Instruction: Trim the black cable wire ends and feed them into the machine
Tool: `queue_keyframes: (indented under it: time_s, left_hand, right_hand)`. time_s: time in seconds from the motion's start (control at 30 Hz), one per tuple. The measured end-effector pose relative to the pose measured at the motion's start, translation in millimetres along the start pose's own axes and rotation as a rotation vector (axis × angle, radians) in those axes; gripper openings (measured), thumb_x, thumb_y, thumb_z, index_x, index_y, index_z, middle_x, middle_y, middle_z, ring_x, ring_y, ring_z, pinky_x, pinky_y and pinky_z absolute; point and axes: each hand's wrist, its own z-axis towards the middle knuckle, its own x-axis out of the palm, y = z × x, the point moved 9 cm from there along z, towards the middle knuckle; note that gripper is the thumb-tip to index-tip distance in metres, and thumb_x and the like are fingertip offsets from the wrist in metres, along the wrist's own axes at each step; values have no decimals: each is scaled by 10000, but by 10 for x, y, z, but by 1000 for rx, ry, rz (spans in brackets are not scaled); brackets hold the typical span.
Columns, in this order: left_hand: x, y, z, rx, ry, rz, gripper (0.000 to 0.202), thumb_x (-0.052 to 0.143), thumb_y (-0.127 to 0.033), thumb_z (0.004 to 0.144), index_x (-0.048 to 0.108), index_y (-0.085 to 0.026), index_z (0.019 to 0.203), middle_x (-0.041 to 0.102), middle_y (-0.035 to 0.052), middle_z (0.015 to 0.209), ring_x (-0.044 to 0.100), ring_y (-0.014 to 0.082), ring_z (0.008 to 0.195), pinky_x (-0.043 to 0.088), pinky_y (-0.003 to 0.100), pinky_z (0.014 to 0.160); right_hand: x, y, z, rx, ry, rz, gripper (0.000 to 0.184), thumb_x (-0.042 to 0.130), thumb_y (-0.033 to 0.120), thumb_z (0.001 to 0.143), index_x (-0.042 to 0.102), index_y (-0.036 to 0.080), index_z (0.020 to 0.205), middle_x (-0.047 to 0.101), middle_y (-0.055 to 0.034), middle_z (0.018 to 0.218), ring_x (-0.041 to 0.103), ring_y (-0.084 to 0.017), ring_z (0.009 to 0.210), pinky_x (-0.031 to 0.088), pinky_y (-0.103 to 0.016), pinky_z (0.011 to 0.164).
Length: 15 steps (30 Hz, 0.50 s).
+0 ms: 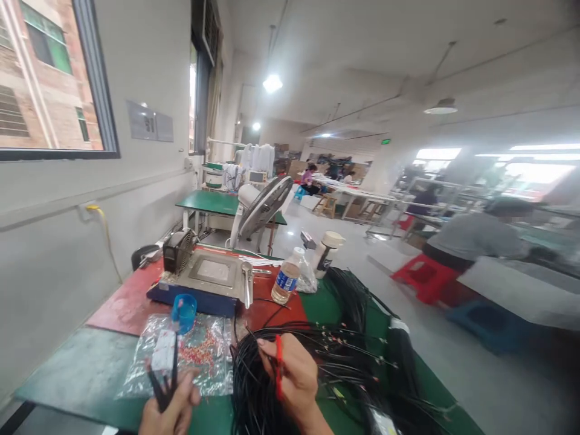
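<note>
My left hand [170, 405], at the bottom left, is closed around a few short black lengths that look like cable ends [174, 359]; their tips appear pinkish. My right hand [292, 377] is closed over the coiled black cables [251, 377], thumb and finger together at a cable. A narrow red item [278, 365] lies across its fingers; its kind I cannot make out. Beside my left hand, a clear plastic bag [217, 338] lies flat under many tiny red and orange pieces [199, 350], a white label and a blue cup [184, 314].
Behind the bag stands a flat machine [212, 275] with a small fan-like unit. A bottle of liquid [286, 281] and a white canister [328, 251] stand at the table's far side. More black cables [353, 302] cover the right. Beyond are a large fan [265, 208] and people seated.
</note>
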Motion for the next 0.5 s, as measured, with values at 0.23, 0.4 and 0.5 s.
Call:
queue_keyframes:
  time_s: [0.23, 0.4, 0.5]
  left_hand:
    - [192, -122, -242, -84, 27, 27, 487, 715, -618, 567, 598, -148, 512, 304, -72, 290, 216, 46, 292, 118, 201, 345]
    - [74, -33, -288, -156, 9, -96, 432, 724, -580, 591, 591, -169, 611, 295, -100, 343, 138, 35, 313, 71, 191, 334]
    - [-27, -96, -265, -99, -51, -112, 398, 741, -526, 609, 600, -160, 675, 302, -100, 386, 156, 36, 347, 79, 179, 339]
  right_hand:
    - [623, 757, -192, -376, 200, 34, 236, 448, 162, 895, 625, 121, 1047, 596, -21, 584, 539, -129, 563, 323, -281, 534]
    - [810, 933, -317, -442, 278, 48, 259, 406, 152, 910, 629, 109, 1034, 642, -49, 653, 567, -128, 586, 350, -268, 534]
    - [825, 747, -298, -228, 275, 75, 267, 407, 194, 908, 663, 134, 956, 621, -48, 624, 550, -134, 557, 368, -249, 525]
